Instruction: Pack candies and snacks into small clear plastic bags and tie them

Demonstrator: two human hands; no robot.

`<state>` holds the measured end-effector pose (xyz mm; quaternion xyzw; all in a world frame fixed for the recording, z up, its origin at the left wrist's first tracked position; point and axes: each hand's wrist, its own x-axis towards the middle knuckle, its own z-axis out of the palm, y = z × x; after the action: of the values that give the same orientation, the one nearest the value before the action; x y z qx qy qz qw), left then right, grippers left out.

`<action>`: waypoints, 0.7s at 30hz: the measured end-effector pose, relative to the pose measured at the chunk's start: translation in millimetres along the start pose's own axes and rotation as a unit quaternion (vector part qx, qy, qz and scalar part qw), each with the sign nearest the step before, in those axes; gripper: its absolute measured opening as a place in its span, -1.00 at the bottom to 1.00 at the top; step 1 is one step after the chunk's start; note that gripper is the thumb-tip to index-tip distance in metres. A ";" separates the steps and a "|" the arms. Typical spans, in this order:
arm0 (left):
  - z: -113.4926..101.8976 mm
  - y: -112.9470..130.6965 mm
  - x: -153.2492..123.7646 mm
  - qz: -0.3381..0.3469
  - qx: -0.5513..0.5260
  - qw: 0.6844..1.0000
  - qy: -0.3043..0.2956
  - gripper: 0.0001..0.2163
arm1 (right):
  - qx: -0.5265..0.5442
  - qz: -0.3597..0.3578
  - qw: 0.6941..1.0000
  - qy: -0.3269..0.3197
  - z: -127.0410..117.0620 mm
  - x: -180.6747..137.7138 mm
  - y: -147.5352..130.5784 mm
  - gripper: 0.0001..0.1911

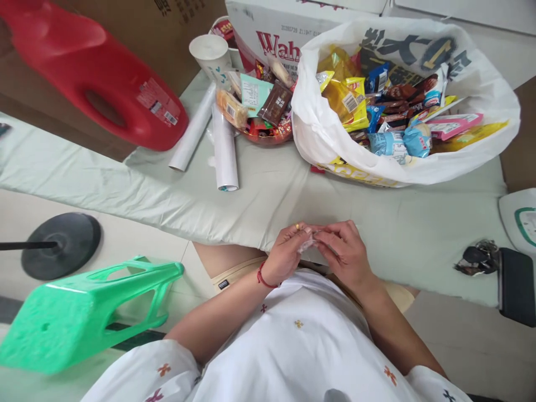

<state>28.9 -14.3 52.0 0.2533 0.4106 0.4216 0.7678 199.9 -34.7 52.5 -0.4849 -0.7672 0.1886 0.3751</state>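
Close to my body, at the table's near edge, both hands meet over a small crinkled whitish wrapper (307, 244). My left hand (288, 250), with a ring and a red cord bracelet, pinches one side of it. The fingers of my right hand (345, 251) are closed on the other side. Whatever the wrapper may contain is hidden by my fingers. Farther back, a white plastic bag (330, 151) stands open, full of packaged snacks (389, 106). Left of the bag, a round bowl (268, 137) is heaped with wrapped sweets and snacks (274, 103).
Two white paper rolls (226, 151) lie by a paper cup (209, 53). A red jug (104, 84) stands at the left, with a printed carton (268, 28) behind. Keys (479, 258) and a black phone (517, 287) sit at right. A green stool (75, 312) lies tipped on the floor.
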 end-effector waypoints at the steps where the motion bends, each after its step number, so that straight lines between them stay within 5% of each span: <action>1: -0.1 -0.4 0.2 -0.001 0.006 1.000 0.000 -0.69 | -0.004 -0.003 1.000 0.005 2.8 1.0 1.3 -0.80; 9: -5.6 -6.1 10.3 -0.018 0.012 0.995 0.101 -0.77 | -0.020 -0.026 0.998 0.060 -15.9 -14.4 3.8 -0.73; 14: -2.8 5.0 7.6 0.004 -0.049 0.998 0.036 -0.71 | -0.018 -0.015 0.997 0.068 -27.3 -24.2 -4.8 -0.80; 17: -4.9 10.2 6.3 -0.048 -0.134 0.988 -0.064 -0.53 | 0.133 0.107 0.982 0.086 -22.8 -23.2 -7.0 -0.92; 21: -3.1 -0.8 7.6 -0.080 -0.140 0.983 -0.092 -0.53 | 0.279 0.332 0.886 0.165 -3.2 -11.4 -2.8 -0.77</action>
<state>29.0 -8.1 46.5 0.1470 0.2943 0.3871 0.8614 203.5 -46.3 51.8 -0.6104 -0.4041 0.4256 0.5320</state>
